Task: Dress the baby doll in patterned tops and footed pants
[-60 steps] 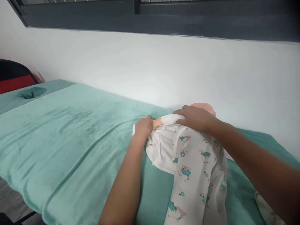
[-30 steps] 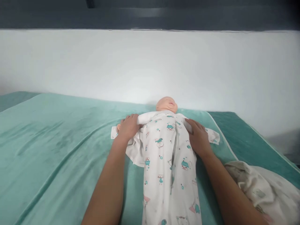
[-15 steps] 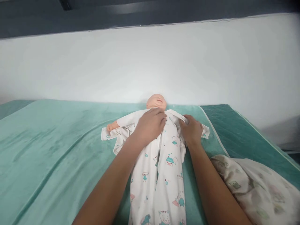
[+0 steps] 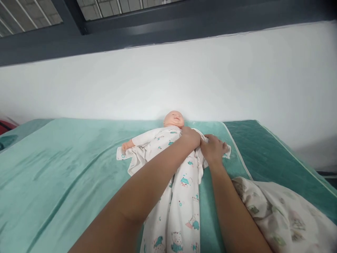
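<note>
A baby doll [image 4: 173, 120] lies on its back, its head near the wall. Over it spreads a white printed baby onesie [image 4: 183, 211], with the front laid across the chest. The doll's bare hand [image 4: 128, 144] and plain white sleeve show on the left, above the onesie's sleeve. My left hand [image 4: 191, 137] is closed on the cloth just below the doll's chin, its fingertips partly hidden. Right beside it, my right hand [image 4: 212, 150] grips the onesie near the doll's shoulder on the right. The doll's arm on that side is mostly hidden.
A green velvety cover [image 4: 79, 168] lies under everything. At the lower right, a bunched pale printed cloth [image 4: 286, 214] rests close to my right forearm. A white wall [image 4: 168, 80] stands behind, below a dark window frame [image 4: 118, 35]. Something red [image 4: 6, 126] shows at the far left.
My left hand has moved right across the doll's chest, toward my right hand, and the printed front now covers the chest. The view has tilted up, showing more window.
</note>
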A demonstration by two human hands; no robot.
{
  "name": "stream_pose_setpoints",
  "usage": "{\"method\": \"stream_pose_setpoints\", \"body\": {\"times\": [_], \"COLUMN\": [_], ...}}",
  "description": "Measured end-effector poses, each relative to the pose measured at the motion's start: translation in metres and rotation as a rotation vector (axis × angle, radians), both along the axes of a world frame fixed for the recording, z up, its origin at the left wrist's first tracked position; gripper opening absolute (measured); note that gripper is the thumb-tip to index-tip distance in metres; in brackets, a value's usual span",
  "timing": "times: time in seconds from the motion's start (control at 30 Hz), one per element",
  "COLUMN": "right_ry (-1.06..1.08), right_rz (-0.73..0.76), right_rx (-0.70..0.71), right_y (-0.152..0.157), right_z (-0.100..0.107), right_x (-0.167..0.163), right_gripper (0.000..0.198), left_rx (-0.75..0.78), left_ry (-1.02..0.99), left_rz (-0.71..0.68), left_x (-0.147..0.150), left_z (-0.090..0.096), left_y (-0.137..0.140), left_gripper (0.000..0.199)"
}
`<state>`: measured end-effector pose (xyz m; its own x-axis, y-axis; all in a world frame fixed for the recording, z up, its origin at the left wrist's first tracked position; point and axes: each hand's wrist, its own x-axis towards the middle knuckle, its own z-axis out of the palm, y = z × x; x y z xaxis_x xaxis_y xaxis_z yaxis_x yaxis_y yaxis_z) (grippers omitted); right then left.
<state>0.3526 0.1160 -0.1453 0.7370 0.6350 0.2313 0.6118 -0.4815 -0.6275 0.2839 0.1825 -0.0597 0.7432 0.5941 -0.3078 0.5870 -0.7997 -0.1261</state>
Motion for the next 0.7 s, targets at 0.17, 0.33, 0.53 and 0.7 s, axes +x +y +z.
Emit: {"method": "stream_pose_setpoints", "body": {"times": [0.17, 0.33, 0.53, 0.7], "right_ry": [0.087, 0.106, 0.155, 0.197], "right_rz": [-0.015, 0.003, 0.007, 0.007], "right_rx": [0.031, 0.007, 0.047, 0.121], "right_y": [-0.003, -0.005, -0.001, -0.001], "right_z": [0.005, 0.008, 0.008, 0.006], "right_x": [0.001, -0.001, 0.000, 0.005], "right_gripper": [0.034, 0.032, 0.030, 0.032], "left_rx": [0.022, 0.016, -0.026, 0.035], "left_ry": [0.016, 0.043, 0.026, 0.026], "left_rz": [0.021, -0.010, -0.169, -0.198], "left_x": [-0.013, -0.018, -0.004, -0.011], "left_z": [0.009, 0.009, -0.007, 0.000], "left_y": [0.011, 0.009, 0.004, 0.012], "left_gripper": [0.030, 0.028, 0.022, 0.021]}}
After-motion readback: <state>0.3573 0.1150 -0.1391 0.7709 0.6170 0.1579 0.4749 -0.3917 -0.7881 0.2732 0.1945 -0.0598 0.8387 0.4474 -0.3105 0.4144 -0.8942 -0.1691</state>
